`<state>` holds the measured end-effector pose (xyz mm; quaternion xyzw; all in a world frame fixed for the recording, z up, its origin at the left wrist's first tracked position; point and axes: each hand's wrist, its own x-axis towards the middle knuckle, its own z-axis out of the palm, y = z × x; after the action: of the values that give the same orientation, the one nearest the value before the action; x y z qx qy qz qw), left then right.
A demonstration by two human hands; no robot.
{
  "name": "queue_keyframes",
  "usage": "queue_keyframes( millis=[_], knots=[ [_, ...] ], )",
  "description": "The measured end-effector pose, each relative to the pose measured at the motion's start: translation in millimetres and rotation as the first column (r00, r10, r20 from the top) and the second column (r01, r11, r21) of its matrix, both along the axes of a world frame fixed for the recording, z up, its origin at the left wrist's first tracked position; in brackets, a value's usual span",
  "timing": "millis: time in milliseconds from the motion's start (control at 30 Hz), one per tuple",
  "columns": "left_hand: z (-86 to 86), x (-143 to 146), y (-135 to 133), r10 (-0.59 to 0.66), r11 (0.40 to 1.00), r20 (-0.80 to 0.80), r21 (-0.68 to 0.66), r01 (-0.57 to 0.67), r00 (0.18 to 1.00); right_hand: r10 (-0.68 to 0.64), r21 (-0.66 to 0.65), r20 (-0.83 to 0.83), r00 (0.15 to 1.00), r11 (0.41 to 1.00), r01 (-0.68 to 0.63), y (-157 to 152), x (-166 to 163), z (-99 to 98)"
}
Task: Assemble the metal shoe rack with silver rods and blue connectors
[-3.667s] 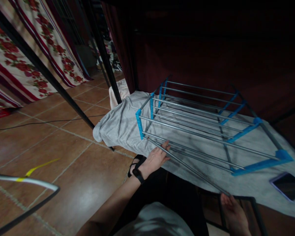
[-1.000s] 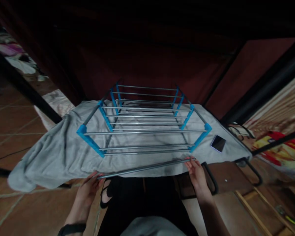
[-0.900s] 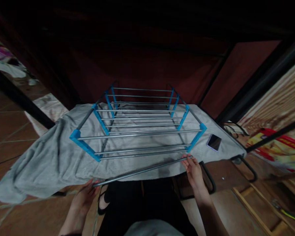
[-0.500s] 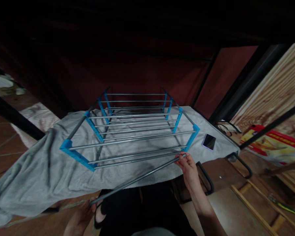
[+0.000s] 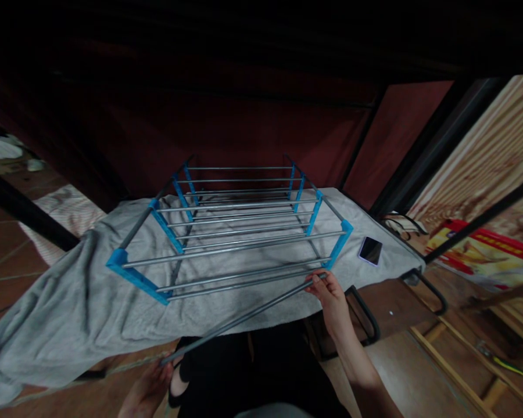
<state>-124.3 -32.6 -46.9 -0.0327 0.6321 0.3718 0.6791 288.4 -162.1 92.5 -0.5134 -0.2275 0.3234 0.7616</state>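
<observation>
A thin grey metal rod (image 5: 244, 317) slants across my lap, its left end lower and nearer to me. My left hand (image 5: 150, 382) is closed on that lower end, with the fingers dim in shadow. At the other end, my right hand (image 5: 329, 293) pinches the rod between thumb and fingers, close to the front right corner of the rack. The rack (image 5: 239, 248), made of several metal bars joined by blue plastic pieces (image 5: 139, 277), lies on a grey blanket (image 5: 91, 302). The rod is in front of the rack's nearest bars.
A phone (image 5: 370, 251) lies on the blanket, right of the rack. Black metal tube legs (image 5: 368, 316) stand below the blanket's edge. On the floor at right are a red and yellow box (image 5: 483, 249), a wooden frame (image 5: 451, 366) and a green-handled tool (image 5: 509, 366).
My right hand has shifted very slightly left at its end of the rod. Both hands still hold the rod, and the rack has stayed in place.
</observation>
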Motion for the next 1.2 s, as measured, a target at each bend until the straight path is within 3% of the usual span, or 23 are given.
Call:
queue_keyframes(
  millis=[167, 367, 567, 700, 933, 1200],
  knots=[
    [7.9, 11, 0, -0.048, 0.996, -0.013, 0.077, 0.049, 0.999, -0.013, -0.036, -0.097, 0.995, 0.999, 0.009, -2, 2, -5.4],
    [42.3, 33, -6, -0.055, 0.982, 0.020, 0.182, 0.051, 0.998, -0.047, -0.087, -0.244, 0.969, 0.996, 0.026, -10, 15, -24.3],
    [74.7, 60, -16, -0.097, 0.934, 0.053, 0.350, 0.073, 0.994, -0.053, -0.105, -0.396, 0.917, 0.994, 0.012, -17, 24, -50.9],
    [90.1, 78, -25, -0.102, 0.903, 0.042, 0.424, 0.075, 0.994, -0.065, -0.150, -0.464, 0.883, 0.989, -0.006, -20, 32, -78.8],
    [106.4, 110, -40, -0.198, 0.811, 0.007, 0.563, 0.159, 0.980, -0.049, -0.174, -0.546, 0.837, 0.983, -0.056, -31, 41, -130.0],
    [116.4, 135, -50, -0.301, 0.663, -0.132, 0.683, 0.307, 0.945, 0.002, -0.223, -0.548, 0.837, 0.964, -0.148, -39, 36, -157.6]
  ],
)
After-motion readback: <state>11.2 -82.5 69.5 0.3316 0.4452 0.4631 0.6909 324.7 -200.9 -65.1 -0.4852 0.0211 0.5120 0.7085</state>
